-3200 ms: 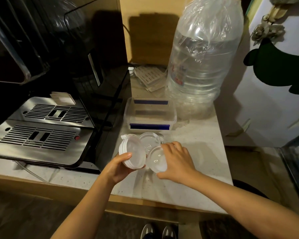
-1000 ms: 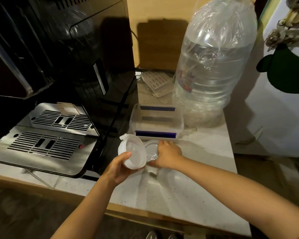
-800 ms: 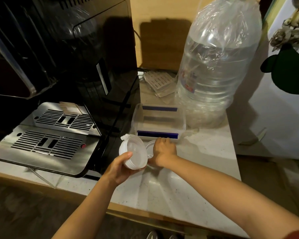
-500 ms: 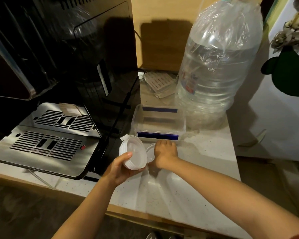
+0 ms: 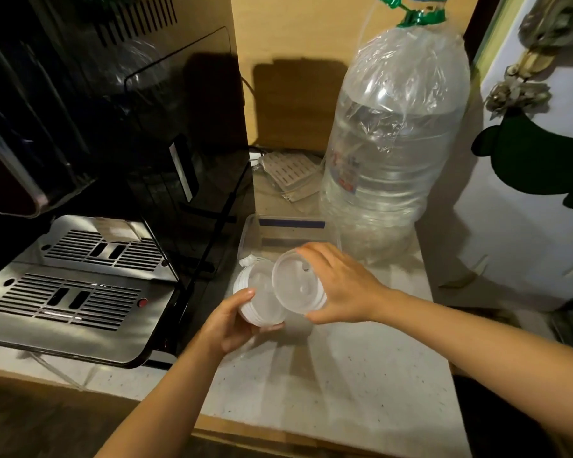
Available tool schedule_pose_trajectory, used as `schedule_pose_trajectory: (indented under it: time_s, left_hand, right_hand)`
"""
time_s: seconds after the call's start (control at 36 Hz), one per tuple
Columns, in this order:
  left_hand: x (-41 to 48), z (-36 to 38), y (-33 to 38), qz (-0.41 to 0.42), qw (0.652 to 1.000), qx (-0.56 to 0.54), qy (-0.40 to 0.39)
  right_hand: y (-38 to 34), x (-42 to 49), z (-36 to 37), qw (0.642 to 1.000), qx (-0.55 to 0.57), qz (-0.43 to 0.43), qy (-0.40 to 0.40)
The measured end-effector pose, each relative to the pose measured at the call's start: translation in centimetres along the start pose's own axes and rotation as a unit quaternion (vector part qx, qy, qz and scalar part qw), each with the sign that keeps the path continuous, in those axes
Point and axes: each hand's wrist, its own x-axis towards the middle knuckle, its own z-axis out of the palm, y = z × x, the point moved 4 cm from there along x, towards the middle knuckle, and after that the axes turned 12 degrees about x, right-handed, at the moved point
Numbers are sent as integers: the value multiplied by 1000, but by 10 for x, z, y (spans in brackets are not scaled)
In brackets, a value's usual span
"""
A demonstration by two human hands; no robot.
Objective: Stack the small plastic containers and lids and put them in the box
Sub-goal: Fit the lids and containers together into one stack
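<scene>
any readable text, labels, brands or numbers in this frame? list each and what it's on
None can be read.
Large clear plastic water bottle: a red and blue label patch, print too blurred to read.
Clear rectangular plastic box with blue strips: strips are plain, no text seen.
Round translucent plastic containers and lids in the left hand and right hand: no markings visible.

A speckled countertop (image 5: 361, 385) carries the clear box (image 5: 249, 236), water bottle (image 5: 391, 153) and black appliance (image 5: 113, 143).
</scene>
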Motion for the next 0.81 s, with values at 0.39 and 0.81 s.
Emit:
schedule_pose_trajectory:
  time_s: [0.39, 0.81]
  left_hand:
    - [8, 28, 29, 35, 988, 57, -136]
    - [-1, 30, 24, 1, 988, 88, -124]
  right_hand:
    - [-32, 8, -23, 968, -91, -232, -31]
    - [-32, 7, -12, 942, -114, -303, -92]
